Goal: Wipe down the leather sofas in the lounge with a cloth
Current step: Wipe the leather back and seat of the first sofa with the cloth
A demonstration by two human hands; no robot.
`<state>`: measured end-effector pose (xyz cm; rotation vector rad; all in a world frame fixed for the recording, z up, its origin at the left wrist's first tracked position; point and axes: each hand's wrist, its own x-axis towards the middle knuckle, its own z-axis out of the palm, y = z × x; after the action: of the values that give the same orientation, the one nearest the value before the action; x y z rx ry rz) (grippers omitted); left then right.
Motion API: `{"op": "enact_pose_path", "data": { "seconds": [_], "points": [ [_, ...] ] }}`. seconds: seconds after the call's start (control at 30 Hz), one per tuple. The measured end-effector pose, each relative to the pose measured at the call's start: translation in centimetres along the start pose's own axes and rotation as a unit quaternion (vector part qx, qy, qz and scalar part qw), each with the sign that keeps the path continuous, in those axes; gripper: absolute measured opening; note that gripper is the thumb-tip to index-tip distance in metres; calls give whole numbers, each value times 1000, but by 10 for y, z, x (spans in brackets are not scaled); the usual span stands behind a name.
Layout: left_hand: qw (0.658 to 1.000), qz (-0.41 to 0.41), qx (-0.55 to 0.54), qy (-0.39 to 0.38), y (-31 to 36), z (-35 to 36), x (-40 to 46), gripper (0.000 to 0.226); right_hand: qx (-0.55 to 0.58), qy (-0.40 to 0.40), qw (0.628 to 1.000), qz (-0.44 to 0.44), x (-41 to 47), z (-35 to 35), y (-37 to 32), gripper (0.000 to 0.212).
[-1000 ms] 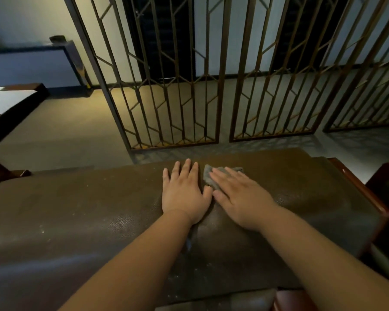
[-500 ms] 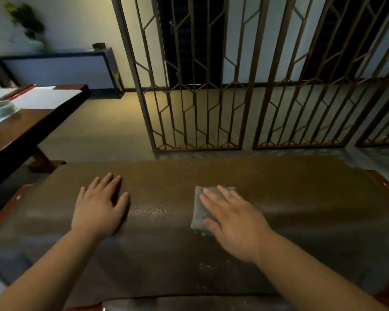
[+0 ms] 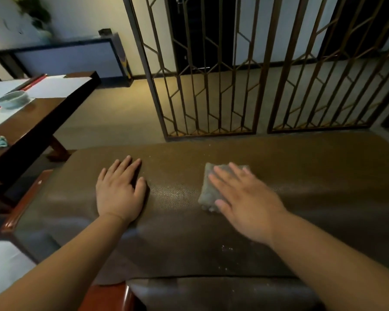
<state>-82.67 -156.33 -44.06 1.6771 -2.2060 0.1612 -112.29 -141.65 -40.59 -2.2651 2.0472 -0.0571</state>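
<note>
The brown leather sofa back (image 3: 312,187) stretches across the middle of the head view. A folded grey cloth (image 3: 208,189) lies flat on its top. My right hand (image 3: 245,198) presses down on the cloth with straight fingers, covering most of it. My left hand (image 3: 119,191) rests flat on the bare leather about a hand's width to the left of the cloth, fingers straight. Pale specks dot the leather near my right forearm.
A metal lattice screen (image 3: 211,86) stands on the floor just behind the sofa. A dark wooden table (image 3: 43,113) at the left carries a pale bowl (image 3: 14,98) and white mats. The sofa's red-brown wooden arm (image 3: 25,203) runs along the left edge.
My hands, side by side a second ago, have spread apart: the left slid left over the leather. The right stays flat on the cloth. The view has swung left.
</note>
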Motion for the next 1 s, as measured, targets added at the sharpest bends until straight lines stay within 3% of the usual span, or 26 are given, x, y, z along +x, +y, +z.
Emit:
{"op": "enact_pose_path", "data": {
  "seconds": [0.17,0.23,0.3,0.43,0.53,0.67,0.77,0.83,0.93,1.0],
  "points": [
    [1000,-21,6,6,10,-2,0,65,-12,19,978,205,-27,-18,63,66],
    [1000,-25,17,0,10,-1,1,64,3,9,970,243,-24,-17,56,66],
    [999,-30,23,-10,10,-1,1,63,27,-9,974,226,-9,-17,26,67],
    [999,-27,16,-9,10,-2,3,63,33,-38,998,40,24,-3,-62,69],
    [1000,-23,3,-6,7,-1,2,64,6,-40,999,-10,28,2,-58,75],
    [1000,-23,-1,-17,4,1,4,66,-44,8,985,168,6,1,24,79],
    [1000,-15,-12,-18,3,0,3,67,9,2,963,269,14,-4,25,79],
    [999,-13,-14,-27,2,-1,3,68,15,2,972,234,32,-5,-18,77],
    [999,-6,-16,-34,-2,0,4,70,4,-17,998,61,55,2,-87,78],
    [999,2,-21,-35,-5,0,5,72,8,-41,999,-6,63,4,-100,76]
  ]
}}
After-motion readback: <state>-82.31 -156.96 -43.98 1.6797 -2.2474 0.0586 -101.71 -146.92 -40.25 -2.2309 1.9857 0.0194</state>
